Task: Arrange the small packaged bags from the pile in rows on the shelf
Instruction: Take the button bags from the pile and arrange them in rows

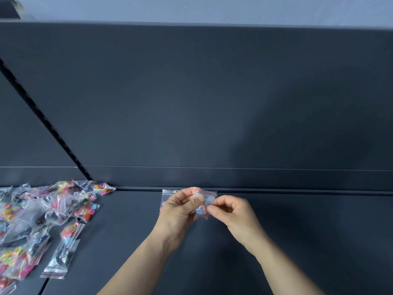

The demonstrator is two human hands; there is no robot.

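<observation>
A pile of small clear zip bags (42, 218) filled with colourful buttons lies on the dark shelf (297, 241) at the left. Near the shelf's back edge, in the middle, my left hand (180, 211) and my right hand (231, 211) both pinch one small bag (204, 199) with a red zip strip and pink and blue buttons inside. Another small bag (167, 195) lies flat on the shelf just behind my left hand, partly hidden by it.
A dark back panel (212, 103) rises behind the shelf. A slotted upright post (42, 116) runs diagonally at the left, above the pile. The shelf surface to the right of my hands is bare.
</observation>
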